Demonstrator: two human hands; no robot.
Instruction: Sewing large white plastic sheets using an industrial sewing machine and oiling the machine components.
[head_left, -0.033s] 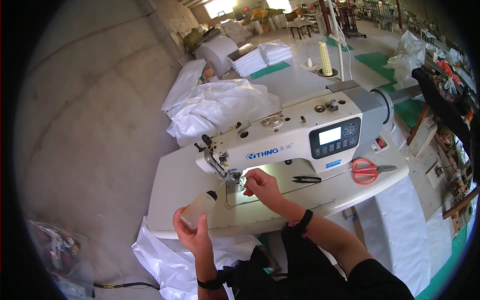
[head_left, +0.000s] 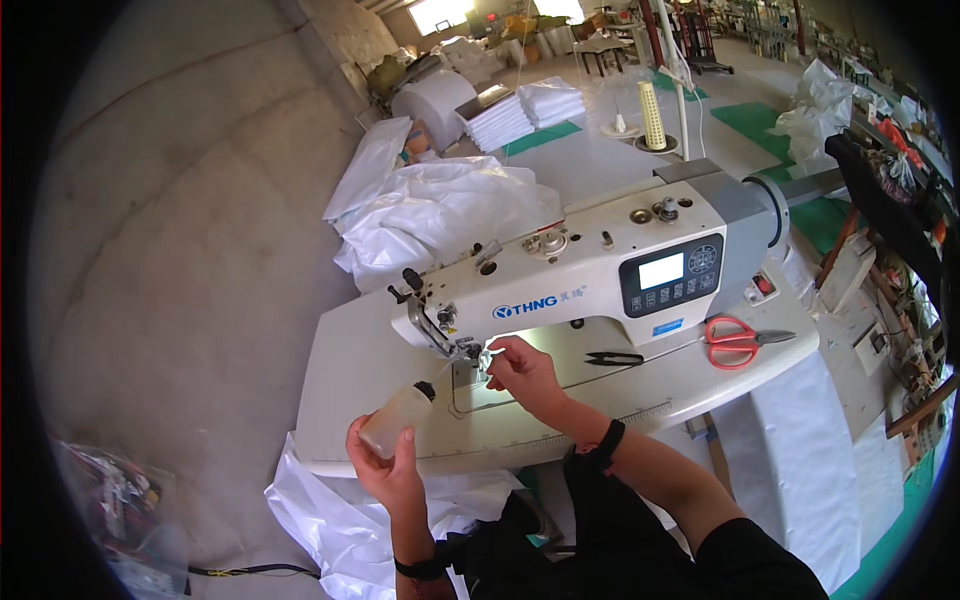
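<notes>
My left hand (head_left: pixel 388 460) is wrapped round a translucent squeeze bottle (head_left: pixel 397 420) with a black cap, tilted so that its thin spout points up toward the needle area of a white sewing machine (head_left: pixel 590 270). Beside the lit presser foot (head_left: pixel 474 354), the fingers of my right hand (head_left: pixel 527 375) are pinched together. What they hold, if anything, is too small to make out. Black thread snips (head_left: pixel 613 359) lie on the machine bed to the right of that hand. Farther right are scissors with red handles (head_left: pixel 732 343).
Crumpled white sheeting (head_left: pixel 430 215) is heaped behind the machine, and more white sheeting (head_left: pixel 335 510) hangs below the front edge of the white table (head_left: pixel 345 400). A yellow thread cone (head_left: pixel 652 118) stands behind by a pole. The concrete wall (head_left: pixel 190 230) rises on the left.
</notes>
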